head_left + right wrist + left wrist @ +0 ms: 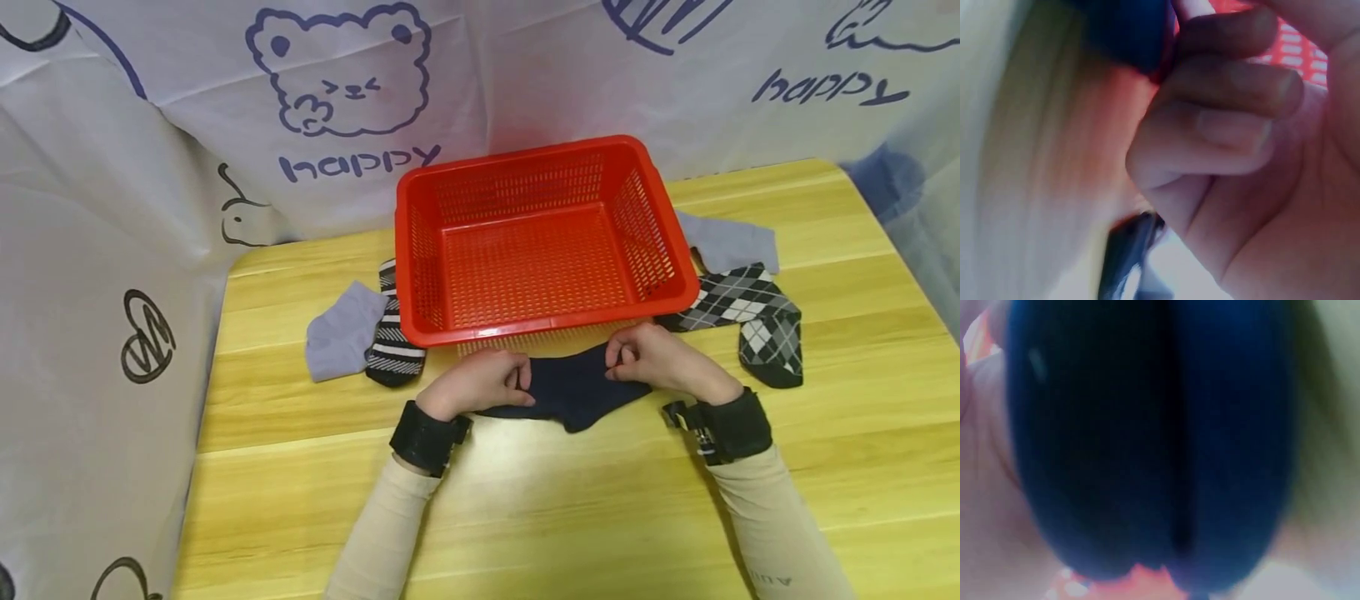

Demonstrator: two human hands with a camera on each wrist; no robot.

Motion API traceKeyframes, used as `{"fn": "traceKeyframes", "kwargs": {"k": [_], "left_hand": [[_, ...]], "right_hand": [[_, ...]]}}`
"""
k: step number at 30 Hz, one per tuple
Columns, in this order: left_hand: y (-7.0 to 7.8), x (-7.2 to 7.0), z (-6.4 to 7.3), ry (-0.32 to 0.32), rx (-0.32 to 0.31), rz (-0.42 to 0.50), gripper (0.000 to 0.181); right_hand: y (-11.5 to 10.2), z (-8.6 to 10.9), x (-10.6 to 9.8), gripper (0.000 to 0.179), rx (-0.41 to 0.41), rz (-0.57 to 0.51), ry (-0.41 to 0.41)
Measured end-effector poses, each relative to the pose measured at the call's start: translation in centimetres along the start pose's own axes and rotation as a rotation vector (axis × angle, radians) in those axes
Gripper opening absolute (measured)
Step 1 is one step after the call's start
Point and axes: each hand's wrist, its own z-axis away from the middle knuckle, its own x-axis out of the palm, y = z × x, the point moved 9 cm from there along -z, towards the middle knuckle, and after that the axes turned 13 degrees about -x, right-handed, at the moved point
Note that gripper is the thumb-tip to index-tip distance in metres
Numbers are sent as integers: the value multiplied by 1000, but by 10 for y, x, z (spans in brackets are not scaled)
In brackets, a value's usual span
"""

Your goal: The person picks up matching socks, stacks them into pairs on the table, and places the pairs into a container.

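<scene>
A dark navy sock (566,385) is stretched sideways just in front of the red basket, its heel pointing toward the person. At its left end the left hand (480,382) pinches the fabric between thumb and fingers. My right hand (667,360) grips the other end, close under the basket's front rim. In the left wrist view the navy sock (1235,425) fills most of the picture, blurred and folded along its length. The right wrist view has the curled fingers (1222,125) of the right hand, with a corner of the sock (1129,31) beyond them.
The red plastic basket (551,323) stands at the back middle of the wooden table (570,517). Left of it lie a light grey sock (345,333) and a black-and-white striped sock (397,346). On its right are an argyle sock (750,308) and another grey sock (735,243).
</scene>
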Motion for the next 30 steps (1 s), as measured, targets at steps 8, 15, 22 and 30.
{"fn": "traceKeyframes", "kwargs": {"k": [8,15,22,30], "left_hand": [[23,9,-1,44,35,-76,25],[21,16,-3,55,-28,-170,29],[14,9,2,86,-84,-226,31],[-3,-14,17,102,-201,-214,32]], "right_hand": [[-40,-11,28,12,-61,46,-72],[-50,-16,56,18,-23,74,-178],[-43,-16,60,25,15,119,-191],[-36,-13,54,25,68,140,-201]]}}
